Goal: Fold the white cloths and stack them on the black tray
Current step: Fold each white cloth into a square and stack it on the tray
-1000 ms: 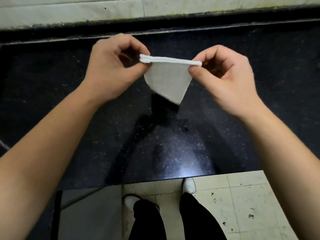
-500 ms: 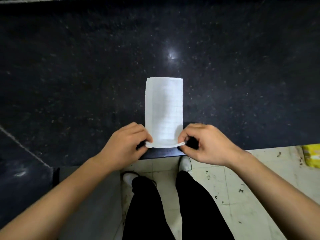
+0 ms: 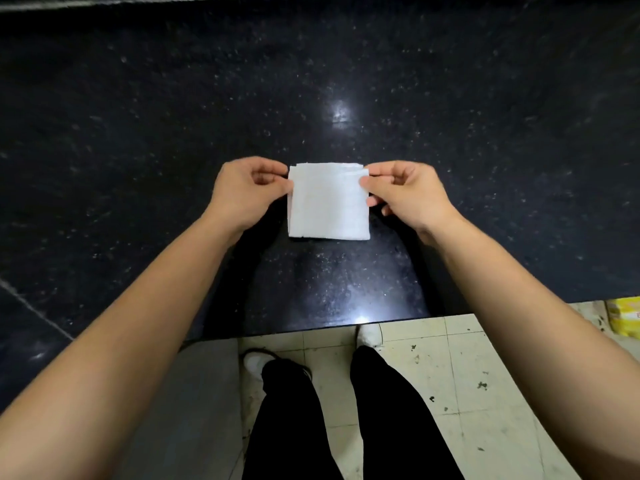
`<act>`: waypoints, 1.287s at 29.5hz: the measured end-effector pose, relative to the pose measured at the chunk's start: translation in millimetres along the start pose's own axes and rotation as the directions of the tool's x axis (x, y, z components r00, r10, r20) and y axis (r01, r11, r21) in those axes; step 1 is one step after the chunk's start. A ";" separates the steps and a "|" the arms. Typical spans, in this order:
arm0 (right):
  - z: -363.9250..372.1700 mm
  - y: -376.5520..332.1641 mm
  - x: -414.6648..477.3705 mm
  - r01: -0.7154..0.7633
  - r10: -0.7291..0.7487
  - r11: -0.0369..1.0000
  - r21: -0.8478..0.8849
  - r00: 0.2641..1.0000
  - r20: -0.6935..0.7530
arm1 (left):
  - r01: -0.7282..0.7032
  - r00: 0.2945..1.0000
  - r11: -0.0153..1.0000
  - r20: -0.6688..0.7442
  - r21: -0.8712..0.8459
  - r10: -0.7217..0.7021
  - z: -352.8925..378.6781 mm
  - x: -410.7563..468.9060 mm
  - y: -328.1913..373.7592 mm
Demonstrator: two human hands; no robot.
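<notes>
A white cloth, folded into a neat square of several layers, lies flat on the black speckled counter, nearer its front edge than its back edge and roughly midway along the stretch in view. The left hand pinches the cloth's far left corner between thumb and forefinger, the other fingers curled in toward the palm. The right hand does the same at the far right corner, thumb and forefinger closed on the layered edge, the remaining fingers loosely bent beside the cloth's right side. Both forearms reach in over the front edge. A bright glare spot sits on the counter beyond the cloth. Below the front edge are a pale tiled floor, black trousers and white shoes – and, at the right, part of a yellow packet on the floor.
</notes>
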State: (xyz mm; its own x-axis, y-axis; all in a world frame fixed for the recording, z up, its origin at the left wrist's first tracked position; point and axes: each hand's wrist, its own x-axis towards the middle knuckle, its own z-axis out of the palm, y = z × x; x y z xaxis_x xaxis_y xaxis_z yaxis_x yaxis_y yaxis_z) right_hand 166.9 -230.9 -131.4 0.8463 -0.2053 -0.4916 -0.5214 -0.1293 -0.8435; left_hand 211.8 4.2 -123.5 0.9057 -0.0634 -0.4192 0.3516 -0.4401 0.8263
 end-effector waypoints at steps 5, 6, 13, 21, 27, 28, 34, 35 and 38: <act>2.1 -4.7 6.7 0.040 -0.040 0.998 -0.049 0.999 -0.013 | -0.117 0.991 0.989 -0.049 0.090 0.122 10.4 7.9 5.0; 2.6 -4.3 4.7 0.090 -0.091 0.993 -0.070 0.996 -0.007 | -0.191 0.981 0.973 -0.010 0.129 0.194 12.5 5.9 5.2; 0.0 -11.4 2.2 0.286 -0.282 0.957 -0.052 0.957 0.075 | -0.435 0.900 0.800 0.236 0.413 0.368 14.3 9.4 10.7; 11.8 -3.5 16.7 0.329 -0.376 0.865 -0.380 0.925 -0.055 | -0.311 0.950 0.885 0.078 0.347 0.303 13.9 18.9 14.3; 23.3 1.8 6.4 0.341 -0.486 0.745 -0.573 0.866 -0.116 | -0.413 0.882 0.783 -0.008 0.465 0.470 25.4 12.2 -3.8; 25.6 3.0 0.5 0.376 -0.558 0.682 -0.627 0.822 -0.114 | -0.454 0.837 0.727 -0.034 0.516 0.546 26.1 5.6 -6.5; 32.2 31.7 -7.2 0.379 -0.552 0.230 -0.897 0.810 0.201 | -0.501 0.803 0.333 0.285 0.799 0.523 23.3 -6.6 -32.2; 30.0 36.9 -5.8 0.346 -0.505 0.219 -0.912 0.840 0.198 | -0.488 0.827 0.330 0.307 0.808 0.471 23.5 -3.9 -35.9; 29.0 42.7 -4.4 0.328 -0.461 0.218 -0.919 0.865 0.199 | -0.482 0.845 0.346 0.323 0.805 0.426 22.8 0.7 -42.3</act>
State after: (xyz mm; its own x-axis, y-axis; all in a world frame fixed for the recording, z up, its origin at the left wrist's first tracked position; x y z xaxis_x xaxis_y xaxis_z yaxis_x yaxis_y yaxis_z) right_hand 144.2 -207.4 -171.6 0.9940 0.0751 -0.0797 0.0629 -0.9873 -0.1459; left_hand 192.1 2.3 -167.4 0.8387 -0.5303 -0.1241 -0.5054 -0.8427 0.1852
